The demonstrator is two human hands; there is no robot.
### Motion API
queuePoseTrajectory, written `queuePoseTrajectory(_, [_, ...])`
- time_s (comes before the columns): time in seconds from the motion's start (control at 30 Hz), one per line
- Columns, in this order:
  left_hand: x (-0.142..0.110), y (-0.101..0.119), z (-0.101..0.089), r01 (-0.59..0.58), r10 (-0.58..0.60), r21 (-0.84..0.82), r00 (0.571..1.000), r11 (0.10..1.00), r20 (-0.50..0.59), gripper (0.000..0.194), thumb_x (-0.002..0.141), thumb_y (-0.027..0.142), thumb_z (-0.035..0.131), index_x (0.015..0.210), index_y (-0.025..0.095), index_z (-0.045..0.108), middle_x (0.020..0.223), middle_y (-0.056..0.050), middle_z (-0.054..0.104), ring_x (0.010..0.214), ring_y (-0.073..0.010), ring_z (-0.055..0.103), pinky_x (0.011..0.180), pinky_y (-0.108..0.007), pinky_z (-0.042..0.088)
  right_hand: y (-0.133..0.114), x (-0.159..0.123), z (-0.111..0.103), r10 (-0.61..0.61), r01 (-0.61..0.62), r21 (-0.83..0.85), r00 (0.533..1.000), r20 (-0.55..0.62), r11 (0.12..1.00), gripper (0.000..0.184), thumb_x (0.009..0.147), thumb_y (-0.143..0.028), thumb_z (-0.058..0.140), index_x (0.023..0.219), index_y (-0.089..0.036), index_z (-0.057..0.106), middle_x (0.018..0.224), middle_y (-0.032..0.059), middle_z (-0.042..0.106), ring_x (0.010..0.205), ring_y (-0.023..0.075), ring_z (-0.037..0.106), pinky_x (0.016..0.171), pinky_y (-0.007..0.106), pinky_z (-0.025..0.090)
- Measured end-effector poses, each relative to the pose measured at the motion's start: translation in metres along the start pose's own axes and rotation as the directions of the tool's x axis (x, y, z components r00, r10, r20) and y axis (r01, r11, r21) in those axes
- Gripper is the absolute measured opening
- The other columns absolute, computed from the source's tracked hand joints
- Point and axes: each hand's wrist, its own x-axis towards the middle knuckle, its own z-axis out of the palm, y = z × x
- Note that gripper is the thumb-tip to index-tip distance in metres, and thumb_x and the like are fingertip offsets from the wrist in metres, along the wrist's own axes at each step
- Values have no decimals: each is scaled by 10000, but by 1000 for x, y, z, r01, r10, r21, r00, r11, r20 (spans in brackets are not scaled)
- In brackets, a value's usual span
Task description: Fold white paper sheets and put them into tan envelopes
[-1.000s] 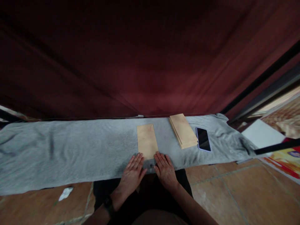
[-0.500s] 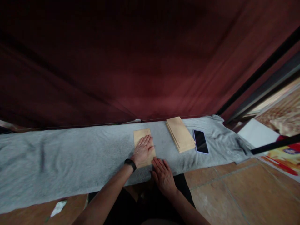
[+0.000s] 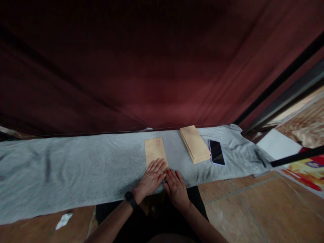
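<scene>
A single tan envelope (image 3: 154, 150) lies flat on a grey cloth (image 3: 76, 168) in front of me. My left hand (image 3: 151, 179), with a dark band on its wrist, rests flat over the envelope's near end, fingers stretched out. My right hand (image 3: 176, 188) lies flat on the cloth just right of the envelope's near corner, fingers also extended and touching the left hand. Neither hand grips anything.
A stack of tan envelopes (image 3: 194, 144) lies to the right, with a dark phone (image 3: 217, 152) beside it. A dark red curtain (image 3: 152, 67) hangs behind the cloth. White paper (image 3: 277, 145) and coloured print sit at far right. A paper scrap (image 3: 63, 220) lies on the tiled floor.
My left hand slid forward over the envelope half a second ago, then drew back to its near end. My right hand stayed almost still.
</scene>
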Motion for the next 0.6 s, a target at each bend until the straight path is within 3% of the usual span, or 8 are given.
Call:
queuePoseTrajectory(0.27, [-52,17,-6,-25,30,80,997,996,-64,612,1011,436,438,1559,208,289,1597,-73,362,1465,-227,346,1179,-428,358,1,-1,1,-2,3,-37,1000,23,999,456,1010,-264,468,1459,-185,483,1473,68,531,1357,208,498,1200,423,290])
queuePoseTrajectory(0.6, [-77,8,-11,16,6,163,992,986,-129,602,1009,429,429,1532,147,335,1567,-113,406,1437,-233,399,1161,-421,382,3,-1,-6,20,-19,-29,999,34,999,441,1026,-272,435,1459,-199,487,1465,51,540,1336,208,521,1205,415,279])
